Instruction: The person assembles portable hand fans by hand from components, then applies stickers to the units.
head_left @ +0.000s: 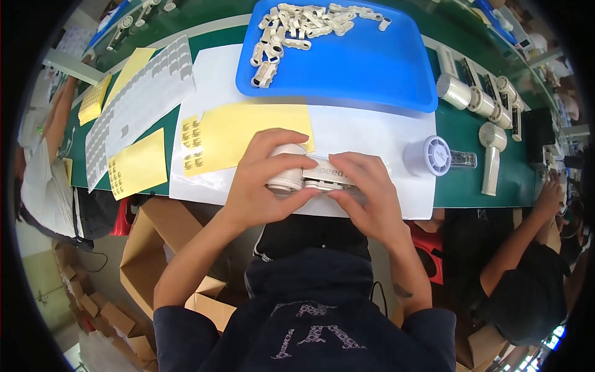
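Note:
Between my hands is a white handheld fan [286,180], held over the near edge of the table. My left hand [259,177] wraps round its round head. My right hand [370,189] grips the handle by its far end, thumb below and fingers above. Along the near side of the handle runs a dark gap, and small parts show inside. Under the hands lies a white sheet [372,133]. A yellow label sheet [254,133] lies just beyond my left hand. Right of my right hand rests a pale purple fan [427,156] with a clear handle.
A blue tray [372,68] at the back holds many small beige parts [310,22]. More fans [491,155] lie at the right. Label sheets [142,99] cover the left. Cardboard boxes [145,254] stand below the table. Co-workers sit on both sides.

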Tool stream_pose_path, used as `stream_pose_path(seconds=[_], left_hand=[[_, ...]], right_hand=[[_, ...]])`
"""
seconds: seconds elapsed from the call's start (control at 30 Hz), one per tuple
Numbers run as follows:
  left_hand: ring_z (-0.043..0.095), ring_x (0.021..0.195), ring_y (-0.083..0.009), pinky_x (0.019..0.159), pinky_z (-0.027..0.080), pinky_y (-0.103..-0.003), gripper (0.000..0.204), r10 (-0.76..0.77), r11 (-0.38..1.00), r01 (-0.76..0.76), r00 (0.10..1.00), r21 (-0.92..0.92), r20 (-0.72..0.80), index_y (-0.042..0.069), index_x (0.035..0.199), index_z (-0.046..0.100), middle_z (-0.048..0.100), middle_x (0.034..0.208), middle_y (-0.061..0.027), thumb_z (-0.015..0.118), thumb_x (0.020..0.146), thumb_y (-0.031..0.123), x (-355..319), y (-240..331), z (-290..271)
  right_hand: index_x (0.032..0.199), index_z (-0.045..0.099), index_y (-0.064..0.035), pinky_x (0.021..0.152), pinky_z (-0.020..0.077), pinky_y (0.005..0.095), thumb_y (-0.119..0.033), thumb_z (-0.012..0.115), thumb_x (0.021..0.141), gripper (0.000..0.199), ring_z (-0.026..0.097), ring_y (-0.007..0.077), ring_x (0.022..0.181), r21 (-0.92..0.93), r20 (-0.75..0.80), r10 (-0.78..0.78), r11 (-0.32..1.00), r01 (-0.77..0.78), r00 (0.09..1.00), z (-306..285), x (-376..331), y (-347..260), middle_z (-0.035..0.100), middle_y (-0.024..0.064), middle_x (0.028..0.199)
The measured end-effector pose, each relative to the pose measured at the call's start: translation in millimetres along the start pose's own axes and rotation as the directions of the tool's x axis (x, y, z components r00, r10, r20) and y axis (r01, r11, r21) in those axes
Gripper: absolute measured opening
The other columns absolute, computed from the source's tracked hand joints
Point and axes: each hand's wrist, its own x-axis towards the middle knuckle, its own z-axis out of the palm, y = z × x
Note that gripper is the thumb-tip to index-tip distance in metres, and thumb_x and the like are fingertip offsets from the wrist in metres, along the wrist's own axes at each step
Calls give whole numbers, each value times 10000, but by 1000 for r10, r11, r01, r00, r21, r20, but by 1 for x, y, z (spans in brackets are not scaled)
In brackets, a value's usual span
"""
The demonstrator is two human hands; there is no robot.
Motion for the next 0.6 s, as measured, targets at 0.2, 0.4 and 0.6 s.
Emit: stream_pose_path(seconds=[0.2,0.4,0.6], left_hand=[[542,1120,-301,921,460,-378,345,-58,998,58,998,-29,23,104,958,707,603,1182,-103,833,637,99,3,2,-3],[594,1046,-295,868,491,-367,363,-174,981,179,982,-75,72,73,992,682,596,1164,-121,829,662,106,26,1,-12],[585,1056,-218,867,483,-317,721,-143,901,116,989,-418,-35,-7,1173,565,587,1129,-125,858,628,363,35,9,-13]], right_hand=[[1238,599,-57,867,456,374,-111,764,766,504,529,304,1033,-9,27,37,999,-36,999,-3,1,-2,575,103,1185],[1187,610,-49,782,489,345,-134,784,754,475,563,285,968,-98,15,4,995,-2,1000,-8,14,-5,580,108,1121],[1112,586,-36,705,514,350,-166,756,798,380,622,296,853,177,91,181,965,-194,979,-42,16,-32,602,127,967]])
